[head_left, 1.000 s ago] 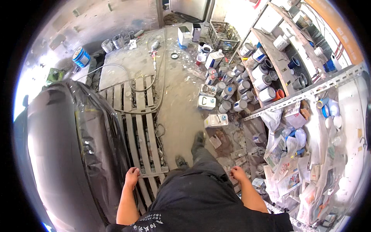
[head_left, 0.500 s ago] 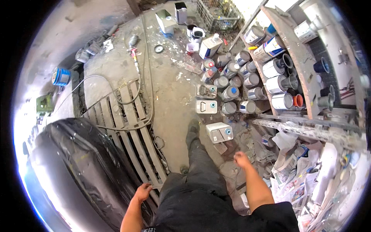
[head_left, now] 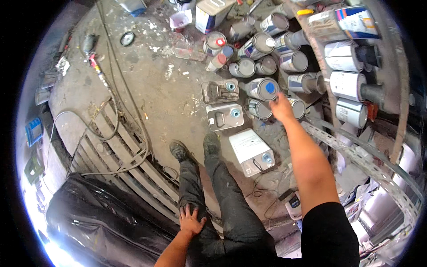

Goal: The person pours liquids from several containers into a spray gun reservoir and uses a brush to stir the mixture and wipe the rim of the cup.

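Note:
My right hand (head_left: 281,108) reaches forward to a grey-lidded paint can (head_left: 268,89) with a blue patch on its lid. Its thumb and fingers are closed at the near right rim; the can stands among others. My left hand (head_left: 191,221) rests on my left leg, palm down and fingers spread, holding nothing. Just below the right hand's fingers sits another paint can (head_left: 260,110), with a further can (head_left: 296,108) to its right. Left of them are two rectangular metal cans (head_left: 226,116) with blue caps. A larger white rectangular can (head_left: 250,149) stands nearer my feet.
Shelves with paint cans (head_left: 346,86) rise on the right, behind a perforated metal bar (head_left: 351,149). A slatted wooden pallet (head_left: 129,171) lies at left, crossed by a hose (head_left: 133,120). Black plastic sheeting (head_left: 102,222) covers something at lower left. A round black lid (head_left: 127,38) lies on the floor.
I have moved nearer to the cans and bent down. My right hand has reached forward to the blue-patched paint can. My left hand has come to rest on my leg, fingers spread.

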Motion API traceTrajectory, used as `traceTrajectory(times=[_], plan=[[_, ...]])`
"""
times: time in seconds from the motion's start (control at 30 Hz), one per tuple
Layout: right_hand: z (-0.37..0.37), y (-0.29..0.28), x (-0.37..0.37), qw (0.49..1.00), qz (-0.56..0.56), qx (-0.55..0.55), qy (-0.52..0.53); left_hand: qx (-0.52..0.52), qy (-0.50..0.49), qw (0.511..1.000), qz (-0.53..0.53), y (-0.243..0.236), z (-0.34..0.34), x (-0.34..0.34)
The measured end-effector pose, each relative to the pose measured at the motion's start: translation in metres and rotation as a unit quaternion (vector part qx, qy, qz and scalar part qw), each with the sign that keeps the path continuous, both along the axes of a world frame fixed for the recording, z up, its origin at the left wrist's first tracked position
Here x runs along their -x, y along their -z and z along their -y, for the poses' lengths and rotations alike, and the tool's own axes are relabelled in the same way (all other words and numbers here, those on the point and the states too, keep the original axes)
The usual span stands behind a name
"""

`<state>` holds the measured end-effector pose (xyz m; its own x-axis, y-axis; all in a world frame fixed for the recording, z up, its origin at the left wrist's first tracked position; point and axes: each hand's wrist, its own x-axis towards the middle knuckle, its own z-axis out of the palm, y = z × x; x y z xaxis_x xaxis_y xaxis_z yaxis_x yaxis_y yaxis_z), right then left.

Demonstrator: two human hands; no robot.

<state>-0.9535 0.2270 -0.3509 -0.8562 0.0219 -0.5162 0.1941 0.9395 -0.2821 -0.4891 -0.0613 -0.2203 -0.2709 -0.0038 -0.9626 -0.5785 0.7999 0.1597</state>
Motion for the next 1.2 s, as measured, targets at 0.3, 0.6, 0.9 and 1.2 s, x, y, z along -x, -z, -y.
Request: traceTrajectory(times=[0.3, 0.6, 0.9, 1.2], plan=[[0.027, 0.063, 0.032, 0.986, -0.099, -0.127, 0.03, 0.04, 0.02, 0.992, -0.122, 0.034, 0.035, 0.005], [-0.012, -0.016, -0.121, 0.987, -0.144, -0.007, 0.065, 0.026, 0.025, 0.992, -0.122, 0.033, 0.049, 0.001], [-0.055, -0.044, -0.28, 0.985, -0.028, -0.015, 0.169, 0.013, 0.069, 0.993, -0.096, 0.038, 0.047, 0.009], [-0.043, -0.034, -0.28, 0.989, -0.081, -0.012, 0.125, 0.015, 0.082, 0.993, -0.084, 0.037, 0.051, 0.01]])
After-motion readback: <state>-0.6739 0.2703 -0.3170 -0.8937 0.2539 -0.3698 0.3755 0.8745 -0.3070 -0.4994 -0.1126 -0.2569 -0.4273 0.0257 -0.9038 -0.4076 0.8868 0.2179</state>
